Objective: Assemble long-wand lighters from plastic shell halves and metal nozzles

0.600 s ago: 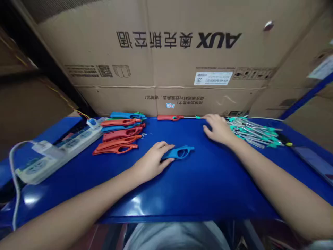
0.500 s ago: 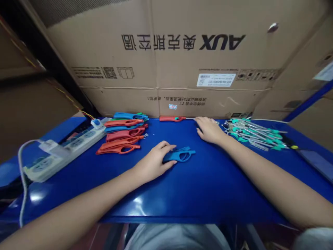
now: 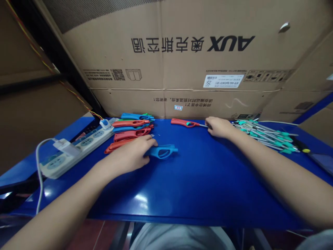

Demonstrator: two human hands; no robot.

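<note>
My left hand (image 3: 132, 152) is closed around the back end of a blue lighter casing (image 3: 154, 151), whose trigger loop sticks out to the right. Just behind this hand lies a stack of red, orange and blue lighter casings (image 3: 132, 133), partly covered by it. At the back of the table, my right hand (image 3: 220, 127) grips the dark tip of a red long-necked lighter (image 3: 179, 121) with a green trigger and a metal stem. Right of that hand is a pile of metal lighter stems with green parts (image 3: 270, 136).
A white power strip (image 3: 85, 146) with plugs and a cable runs along the left side of the blue table (image 3: 187, 194). A large cardboard box (image 3: 182, 66) stands along the back. A black tool with a yellow end (image 3: 301, 146) and a phone-like slab (image 3: 322, 162) lie at the right.
My left hand has carried the blue casing left, towards the stack. The red lighter has turned, its stem end now nearer me, with my right hand still at its tip. The view has shifted slightly.
</note>
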